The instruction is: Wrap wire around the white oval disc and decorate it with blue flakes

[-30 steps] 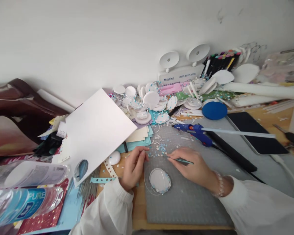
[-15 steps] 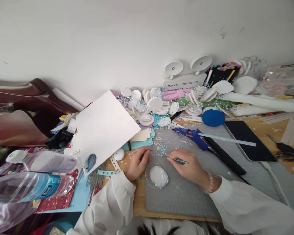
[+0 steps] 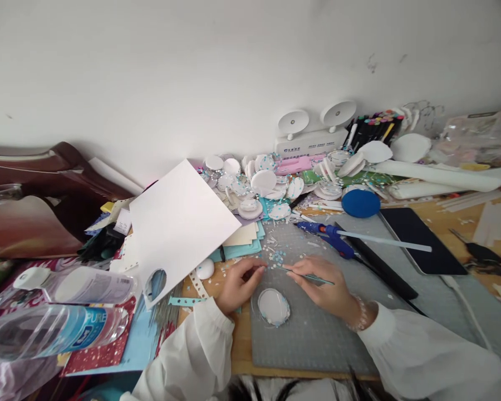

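My right hand [image 3: 321, 284] grips slim teal tweezers [image 3: 319, 278], their tip pointing left toward small blue and white paper pieces [image 3: 278, 257] scattered on the grey cutting mat [image 3: 313, 340]. Opposite it, my left hand [image 3: 242, 283] has thumb and forefinger pinched together close to the tweezers' tip; whatever lies between them is too small to make out. Below and between both hands lies a white disc [image 3: 273, 306] with a clear rim and bits of blue along its edge. Neither hand touches it.
Behind the mat are piled white discs [image 3: 263, 182] with blue trim. A blue glue gun [image 3: 334, 239], a black tablet [image 3: 421, 245] and a blue round lid [image 3: 360, 203] lie to the right. At left are a white board [image 3: 183, 217] and a water bottle [image 3: 58, 331].
My left hand has shifted slightly right, its pinched fingertips nearer the tweezers. The tweezers have tilted flatter in my right hand. The whole view has shifted a little.
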Demonstrator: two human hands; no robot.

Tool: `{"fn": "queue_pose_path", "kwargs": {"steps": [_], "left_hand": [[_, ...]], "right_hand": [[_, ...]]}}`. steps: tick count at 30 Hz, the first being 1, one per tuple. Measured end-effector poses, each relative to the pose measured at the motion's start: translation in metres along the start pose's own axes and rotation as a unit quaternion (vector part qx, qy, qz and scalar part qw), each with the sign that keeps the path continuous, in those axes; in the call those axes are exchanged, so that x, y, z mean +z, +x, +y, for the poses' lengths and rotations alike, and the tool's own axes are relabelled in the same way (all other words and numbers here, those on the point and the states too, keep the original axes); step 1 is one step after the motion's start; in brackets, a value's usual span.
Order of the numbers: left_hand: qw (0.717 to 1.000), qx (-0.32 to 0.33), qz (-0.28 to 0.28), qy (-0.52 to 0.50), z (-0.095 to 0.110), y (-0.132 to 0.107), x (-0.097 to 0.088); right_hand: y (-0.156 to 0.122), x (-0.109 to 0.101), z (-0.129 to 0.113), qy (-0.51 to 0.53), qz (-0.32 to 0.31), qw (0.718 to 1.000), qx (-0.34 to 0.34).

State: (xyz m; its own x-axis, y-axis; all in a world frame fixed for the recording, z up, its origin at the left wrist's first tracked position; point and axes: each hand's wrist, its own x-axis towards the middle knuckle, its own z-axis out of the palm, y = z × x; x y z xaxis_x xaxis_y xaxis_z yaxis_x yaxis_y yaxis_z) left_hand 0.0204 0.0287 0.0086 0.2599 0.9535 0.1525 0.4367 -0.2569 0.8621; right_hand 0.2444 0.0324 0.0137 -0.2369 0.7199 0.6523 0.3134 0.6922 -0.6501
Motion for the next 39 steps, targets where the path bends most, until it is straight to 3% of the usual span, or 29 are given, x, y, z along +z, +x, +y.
{"fn": "queue_pose_path", "kwargs": {"steps": [7,17,29,39], "left_hand": [[0.998,0.053,-0.02,-0.013,0.0023,0.0009,-0.0033],[0.998,0.063,-0.013,-0.016,-0.0027,0.0,-0.001],[0.998,0.057,-0.021,-0.013,-0.0024,-0.0012,-0.0008],[0.997,0.069,-0.03,-0.019,-0.0043,-0.0004,-0.0005]], "right_hand": [[0.0014,0.0037,-0.0091,0.029,-0.015,0.999,-0.028],[-0.0011,0.0067,-0.0071,0.047,-0.024,0.999,-0.008],[-0.0047,0.0074,-0.0039,0.091,-0.004,0.992,0.092],[-0.005,0.0078,-0.0045,0.102,-0.011,0.989,0.109]]}}
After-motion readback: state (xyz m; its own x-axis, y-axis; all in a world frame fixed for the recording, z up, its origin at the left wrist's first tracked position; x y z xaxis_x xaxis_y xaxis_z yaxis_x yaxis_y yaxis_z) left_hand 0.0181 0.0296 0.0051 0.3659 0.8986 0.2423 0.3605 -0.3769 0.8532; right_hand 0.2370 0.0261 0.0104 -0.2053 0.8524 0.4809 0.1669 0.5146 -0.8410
